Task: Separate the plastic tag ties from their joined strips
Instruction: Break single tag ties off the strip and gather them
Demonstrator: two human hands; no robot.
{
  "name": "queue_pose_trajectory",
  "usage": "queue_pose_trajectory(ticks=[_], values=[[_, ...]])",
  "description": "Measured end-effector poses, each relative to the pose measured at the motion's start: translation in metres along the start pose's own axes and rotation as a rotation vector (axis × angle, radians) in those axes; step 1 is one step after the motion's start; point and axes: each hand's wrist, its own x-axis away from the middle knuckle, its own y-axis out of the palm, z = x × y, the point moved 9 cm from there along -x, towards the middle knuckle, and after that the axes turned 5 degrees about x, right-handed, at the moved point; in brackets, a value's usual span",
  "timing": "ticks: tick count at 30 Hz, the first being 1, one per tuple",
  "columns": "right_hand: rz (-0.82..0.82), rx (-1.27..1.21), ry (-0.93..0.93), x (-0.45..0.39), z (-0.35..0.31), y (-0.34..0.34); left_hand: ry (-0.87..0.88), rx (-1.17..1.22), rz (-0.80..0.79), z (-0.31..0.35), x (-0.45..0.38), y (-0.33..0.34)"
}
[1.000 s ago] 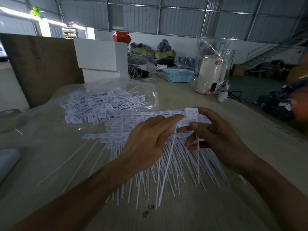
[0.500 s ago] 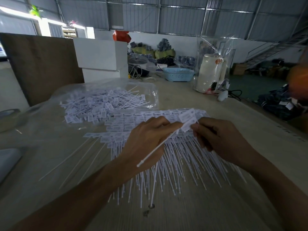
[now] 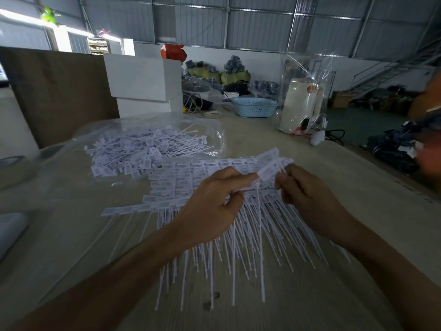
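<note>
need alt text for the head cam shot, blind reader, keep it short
Two bare hands, the left hand and right hand, pinch white plastic tag ties just above a heap of joined strips on a pale table. A pile of loose ties lies on clear plastic behind, with a blue basket farther back in a warehouse.

We see a dim, underexposed scene. Daylight enters through blown-out windows (image 3: 28,17) at upper left, glaring white. The table (image 3: 358,211) catches only soft, flat light, and shadows under the forearms are faint. Wide-angle distortion bends the roof beams and walls toward the edges. An orange shape (image 3: 429,139) at the right edge is blurred, and the background is soft and noisy.
</note>
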Motion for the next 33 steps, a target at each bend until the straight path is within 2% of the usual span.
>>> queue_pose_trajectory(ticks=[4,9,13,15,20,25,27,31,33], values=[[-0.069,-0.199,0.133,0.001,0.011,0.01,-0.052,0.066,0.017,-0.005,-0.002,-0.003],[-0.095,-0.373,0.182,0.007,0.007,0.016,-0.019,0.081,0.081,-0.001,0.0,-0.008],[-0.237,-0.555,0.293,0.016,0.004,0.038,0.011,0.045,0.107,-0.001,0.0,-0.007],[-0.22,-0.579,0.288,0.016,0.0,0.039,0.029,0.031,0.109,-0.001,-0.001,-0.009],[-0.116,-0.702,0.418,0.014,0.014,0.032,0.014,-0.163,0.033,-0.012,0.001,-0.007],[-0.236,-0.827,0.372,0.018,0.003,0.043,0.102,-0.337,0.11,0.003,0.003,-0.013],[-0.238,-0.786,0.316,0.018,-0.003,0.043,0.172,-0.389,0.123,0.011,0.005,-0.014],[-0.12,-0.435,0.112,0.014,-0.017,0.024,0.219,-0.399,0.091,0.014,0.006,-0.012],[-0.077,-0.335,0.041,0.013,-0.024,0.018,0.211,-0.389,0.074,0.013,0.006,-0.011]])
